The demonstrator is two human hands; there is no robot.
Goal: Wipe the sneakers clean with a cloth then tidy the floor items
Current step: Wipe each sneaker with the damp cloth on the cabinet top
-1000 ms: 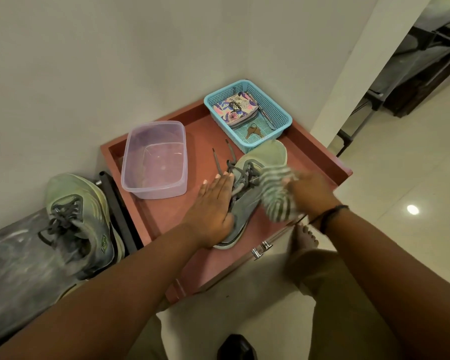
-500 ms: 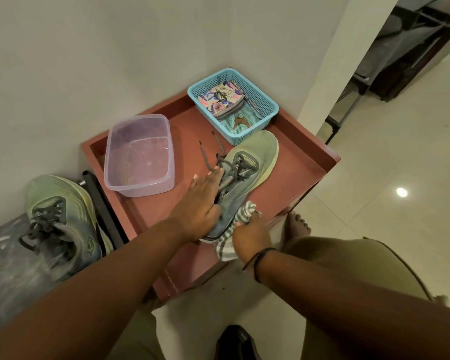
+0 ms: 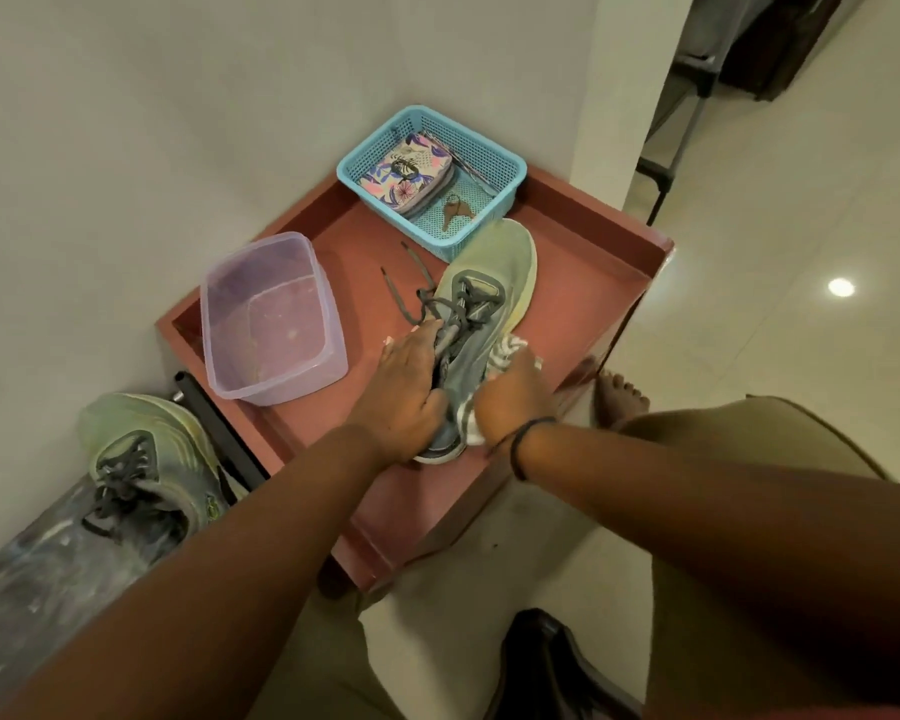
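Note:
A pale green and grey sneaker (image 3: pixel 489 298) lies on the red tray-top table (image 3: pixel 583 283), its toe toward the blue basket. My left hand (image 3: pixel 406 392) presses on its left side and laces, thumb hooked over the collar near the heel. My right hand (image 3: pixel 515 394) grips a grey-and-white striped cloth (image 3: pixel 507 353) against the shoe's right side near the heel. The second sneaker (image 3: pixel 141 459) sits at lower left on a dusty dark surface (image 3: pixel 32 574).
A clear lilac plastic box (image 3: pixel 268 319) stands on the table left of the shoe. The blue basket (image 3: pixel 494 163) at the back holds a floral pouch and keys. White wall behind, tiled floor (image 3: pixel 780 252) and my bare foot (image 3: pixel 619 402) to the right.
My right hand carried the cloth from the shoe's middle back to the heel, then slightly forward along the right side. My left hand stayed on the shoe. The camera view shifted.

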